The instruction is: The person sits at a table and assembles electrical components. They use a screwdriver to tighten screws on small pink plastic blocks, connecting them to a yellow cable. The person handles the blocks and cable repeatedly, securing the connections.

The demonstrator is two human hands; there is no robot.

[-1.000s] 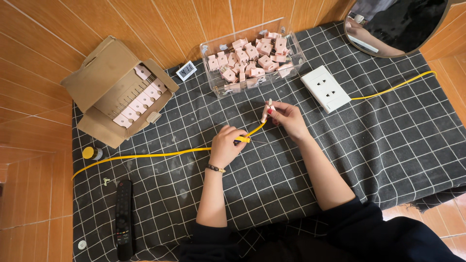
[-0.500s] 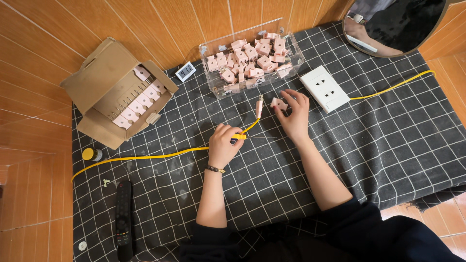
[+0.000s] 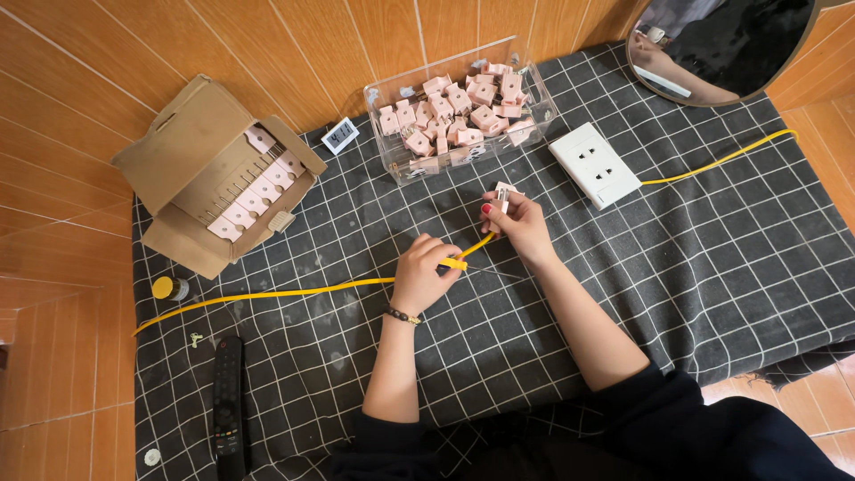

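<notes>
While the left hand [image 3: 426, 273] pinches the yellow cable [image 3: 267, 293] steady | right hand [image 3: 517, 223] grips a pink plug [image 3: 501, 193] at its far end | hands apart, near the clear bin [image 3: 392, 147].

Single head-worn view, looking steeply down from above the checked black cloth [image 3: 623, 294]. Near enough to take in both forearms and the cloth's whole width. Wooden floor beyond its far edge; round mirror [image 3: 721, 44] past its far right corner.

A black slim remote control [image 3: 228, 405] lies on the dark checked cloth [image 3: 712, 267]. A round mirror [image 3: 721, 44] and an open brown cardboard box [image 3: 191, 160] sit at the far corners.
</notes>
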